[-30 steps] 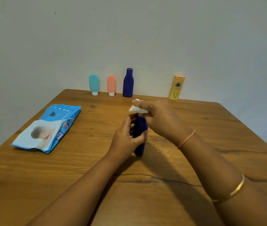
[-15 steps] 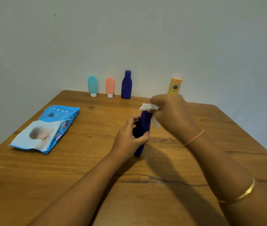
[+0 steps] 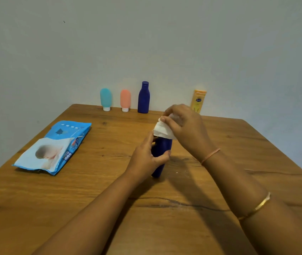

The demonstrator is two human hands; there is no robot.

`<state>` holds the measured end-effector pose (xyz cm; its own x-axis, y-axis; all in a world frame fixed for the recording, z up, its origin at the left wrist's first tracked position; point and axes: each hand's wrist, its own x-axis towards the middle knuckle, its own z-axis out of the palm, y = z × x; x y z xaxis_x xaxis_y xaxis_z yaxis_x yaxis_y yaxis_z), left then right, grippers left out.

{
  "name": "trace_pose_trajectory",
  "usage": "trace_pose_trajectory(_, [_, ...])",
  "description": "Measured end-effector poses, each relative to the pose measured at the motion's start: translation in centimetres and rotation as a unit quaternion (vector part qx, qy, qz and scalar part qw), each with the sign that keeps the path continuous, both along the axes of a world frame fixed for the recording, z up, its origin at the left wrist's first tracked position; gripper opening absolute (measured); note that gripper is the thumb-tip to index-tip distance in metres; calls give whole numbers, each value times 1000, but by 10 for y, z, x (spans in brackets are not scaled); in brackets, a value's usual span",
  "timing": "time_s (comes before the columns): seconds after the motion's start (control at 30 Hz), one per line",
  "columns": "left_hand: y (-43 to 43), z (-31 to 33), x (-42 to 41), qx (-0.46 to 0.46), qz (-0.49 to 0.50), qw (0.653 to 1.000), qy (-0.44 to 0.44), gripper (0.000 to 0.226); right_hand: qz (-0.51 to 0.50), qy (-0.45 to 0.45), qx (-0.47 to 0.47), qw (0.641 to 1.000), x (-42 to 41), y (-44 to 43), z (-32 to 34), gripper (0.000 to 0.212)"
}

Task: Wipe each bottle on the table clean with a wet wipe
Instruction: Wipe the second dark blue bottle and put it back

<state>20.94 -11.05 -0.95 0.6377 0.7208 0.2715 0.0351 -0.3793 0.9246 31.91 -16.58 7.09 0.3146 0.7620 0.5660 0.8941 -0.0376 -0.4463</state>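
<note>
The head view shows a glossy blue wipes pack [image 3: 54,148] reading "mee mee", lying left on the grained wooden table [image 3: 91,199]. At centre the left hand [image 3: 146,159] grips a smooth navy bottle [image 3: 161,150], base on the wood. The right hand [image 3: 185,127] pinches a crumpled white wet wipe [image 3: 162,130] over its top. By the wall stand a teal tube [image 3: 106,99], a coral tube [image 3: 125,100], another navy bottle [image 3: 143,98], and a yellow tube [image 3: 198,101] with an unreadable label.
</note>
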Motion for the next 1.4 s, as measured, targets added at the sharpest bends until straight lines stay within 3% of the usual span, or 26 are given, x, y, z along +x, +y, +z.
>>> trace_pose_trajectory(0.07, [2, 1, -1, -15, -1, 1000, -11, 53, 39, -107, -41, 993, 4, -3, -1, 24])
trace_pose_trajectory(0.2, [11, 3, -6, -18, -12, 1000, -3, 52, 123, -150, -199, 960, 13, -10, 5, 52])
trace_pose_trajectory(0.37, [23, 11, -13, 158, 36, 981, 109, 58, 93, -210, -238, 944, 12, -6, 15, 47])
trace_pose_trajectory(0.43, [25, 10, -18, 234, 60, 960, 138, 59, 100, -116, -245, 957, 14, -4, 12, 43])
trace_pose_trajectory(0.5, [27, 9, -21, 295, 78, 940, 150, 58, 112, 65, -232, 964, 12, -3, 6, 36])
trace_pose_trajectory(0.53, [29, 9, -22, 312, 86, 934, 152, 58, 105, 90, -225, 964, 9, -3, 2, 33])
trace_pose_trajectory(0.6, [33, 13, -25, 316, 91, 930, 161, 58, 87, -45, -204, 974, 6, -3, -10, 33])
trace_pose_trajectory(0.7, [39, 20, -28, 293, 52, 934, 197, 65, 136, -244, -153, 948, 11, -3, -26, 46])
trace_pose_trajectory(0.8, [42, 26, -29, 304, 40, 929, 206, 67, 142, -295, -145, 934, 18, 0, -36, 48])
trace_pose_trajectory(0.87, [42, 29, -28, 317, 56, 927, 192, 70, 128, -180, -126, 967, 16, 3, -35, 46])
trace_pose_trajectory(0.93, [40, 29, -27, 336, 75, 921, 181, 70, 122, 13, -153, 981, 14, 5, -32, 46])
trace_pose_trajectory(1.0, [38, 27, -27, 348, 91, 917, 172, 65, 128, 191, -167, 959, 14, 6, -31, 40])
trace_pose_trajectory(1.13, [32, 18, -23, 363, 112, 915, 136, 57, 103, 380, -91, 915, 11, 8, -35, 37])
trace_pose_trajectory(1.23, [24, 8, -16, 360, 146, 916, 105, 54, 51, 533, -33, 844, 1, 12, -38, 44])
trace_pose_trajectory(1.3, [18, 2, -11, 354, 167, 916, 90, 52, 24, 601, -7, 799, -6, 14, -39, 46])
trace_pose_trajectory(1.33, [15, -1, -10, 351, 176, 916, 87, 52, 10, 607, 0, 795, -8, 16, -40, 47])
trace_pose_trajectory(1.4, [10, -5, -8, 335, 188, 919, 89, 52, -23, 564, 5, 825, -12, 19, -43, 49])
